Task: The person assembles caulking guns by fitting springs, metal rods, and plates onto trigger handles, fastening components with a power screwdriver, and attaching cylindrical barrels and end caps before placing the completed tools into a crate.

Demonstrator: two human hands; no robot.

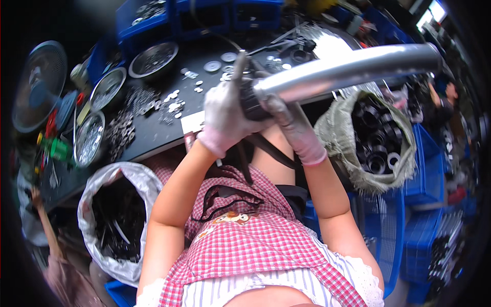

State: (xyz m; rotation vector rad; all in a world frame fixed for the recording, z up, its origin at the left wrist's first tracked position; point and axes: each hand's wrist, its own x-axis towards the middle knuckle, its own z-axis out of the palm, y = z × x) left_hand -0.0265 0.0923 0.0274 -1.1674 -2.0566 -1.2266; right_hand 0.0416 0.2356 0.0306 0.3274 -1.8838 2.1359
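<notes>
A long shiny metal tube [353, 69] slants from the picture's middle up to the right, with a black part on its near end [251, 102]. My left hand [225, 115], in a grey-white glove, wraps around that black end and holds a thin grey tool [238, 69] that points upward. My right hand [291, 125], also gloved, grips the tube just below the black end from the right side. Both hands sit above my lap and a red checked apron [255, 240].
A black workbench [153, 130] carries round metal bowls [153, 59] and scattered washers and small parts [169, 102]. A woven sack of black ring-shaped parts [376, 138] stands at the right, a plastic bag of dark parts [120, 215] at the left. Blue crates [424, 174] line right and back. A fan [38, 84] stands far left.
</notes>
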